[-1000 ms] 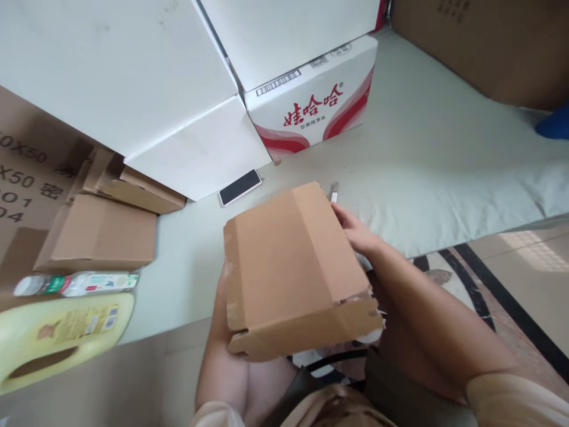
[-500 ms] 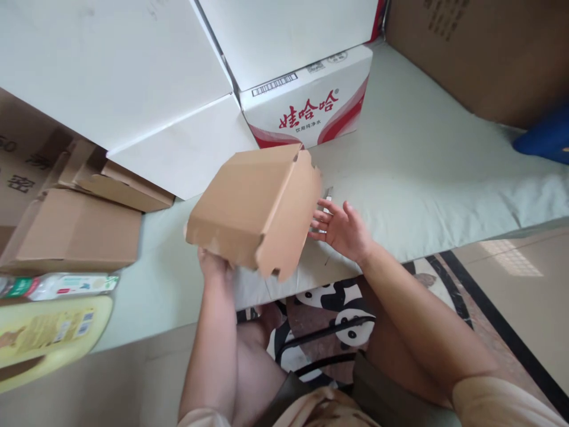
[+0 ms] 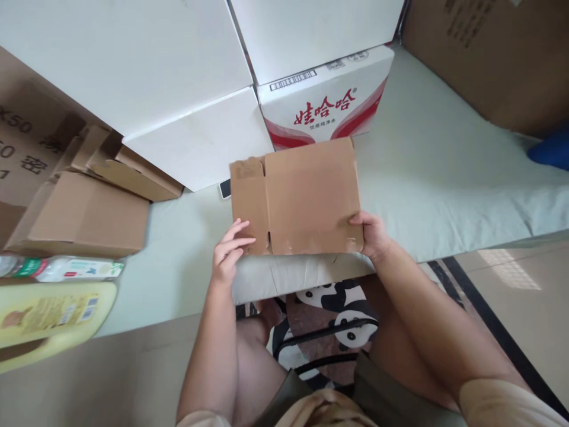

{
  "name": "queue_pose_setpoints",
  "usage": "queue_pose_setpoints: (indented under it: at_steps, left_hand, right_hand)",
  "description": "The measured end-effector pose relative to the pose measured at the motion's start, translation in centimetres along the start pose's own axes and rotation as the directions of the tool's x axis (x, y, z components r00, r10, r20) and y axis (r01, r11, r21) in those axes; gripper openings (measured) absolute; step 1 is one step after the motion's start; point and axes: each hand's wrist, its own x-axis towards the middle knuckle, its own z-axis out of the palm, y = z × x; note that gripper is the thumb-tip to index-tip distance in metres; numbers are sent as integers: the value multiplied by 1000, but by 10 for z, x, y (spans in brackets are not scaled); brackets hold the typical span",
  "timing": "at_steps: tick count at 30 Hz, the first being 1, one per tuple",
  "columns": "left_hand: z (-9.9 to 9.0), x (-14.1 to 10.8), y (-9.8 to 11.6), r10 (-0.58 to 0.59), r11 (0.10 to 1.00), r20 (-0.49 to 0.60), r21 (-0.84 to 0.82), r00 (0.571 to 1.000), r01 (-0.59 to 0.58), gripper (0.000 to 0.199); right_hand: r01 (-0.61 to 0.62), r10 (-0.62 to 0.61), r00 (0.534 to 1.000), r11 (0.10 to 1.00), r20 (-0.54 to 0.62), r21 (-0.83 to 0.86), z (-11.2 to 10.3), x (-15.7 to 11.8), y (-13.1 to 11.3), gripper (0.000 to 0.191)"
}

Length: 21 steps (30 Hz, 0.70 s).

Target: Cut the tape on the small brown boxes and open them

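A brown cardboard box (image 3: 313,198) is held up over the pale green cloth, its broad face towards me and a narrower flap on its left side. My right hand (image 3: 372,233) grips the box's lower right corner, thumb on the front face. At the lower left, my left hand (image 3: 230,252) lies against the flap with its fingers apart and extended, not wrapped round it. Behind the flap's left edge a small dark and white object (image 3: 226,188) partly shows on the cloth.
White cartons (image 3: 200,139) and a red-and-white carton (image 3: 329,110) stand behind. Brown boxes (image 3: 95,213), a bottle (image 3: 66,268) and a yellow container (image 3: 53,311) are at the left. A large brown carton (image 3: 493,65) and a blue object (image 3: 551,149) are at the right.
The box has turned to show a broad face and side flap. My right hand has closed on its right corner; my left hand has come from beneath it to the left flap, fingers now spread.
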Motion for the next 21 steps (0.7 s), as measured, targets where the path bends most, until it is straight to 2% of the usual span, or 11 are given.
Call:
queue_pose_setpoints:
  at_steps: [3, 5, 7, 9, 11, 13, 15, 17, 19, 21]
  left_hand:
    - [2, 1, -3, -52, 999, -250, -10, 967, 52, 31]
    - [4, 2, -3, -140, 990, -336, -70, 932, 123, 35]
    - [6, 4, 1, -231, 969, -338, -160, 912, 186, 33]
    - [9, 5, 6, -302, 940, -302, -252, 904, 230, 31]
    - [14, 6, 12, -346, 905, -240, -342, 907, 255, 31]
    - [19, 6, 16, -362, 884, -175, -376, 915, 278, 22]
    - [24, 5, 17, -361, 882, -119, -365, 925, 297, 17]
    - [27, 5, 16, -349, 890, -81, -340, 934, 303, 18]
    - [28, 5, 14, -332, 898, -74, -330, 940, 291, 16]
    - [27, 5, 12, -318, 907, -86, -319, 944, 277, 15]
  right_hand:
    - [-87, 85, 995, 996, 45, 30, 3, -6, 1, 36]
    - [-85, 87, 995, 995, 41, -47, 7, -14, 0, 40]
    - [-78, 83, 996, 988, 31, -131, 10, -25, -4, 42]
    - [-78, 78, 997, 987, -5, -138, 10, -37, -11, 43]
    - [-66, 57, 992, 995, -112, -78, 2, -49, -18, 46]
    - [-11, -4, 956, 999, -292, -49, -13, -63, -22, 49]
    - [95, -135, 856, 990, -499, -105, -36, -81, -21, 49]
    - [161, -288, 698, 955, -656, -248, -64, -100, -15, 45]
    - [163, -423, 539, 901, -729, -402, -92, -116, -10, 38]
    - [149, -542, 388, 835, -746, -529, -119, -120, -12, 32]
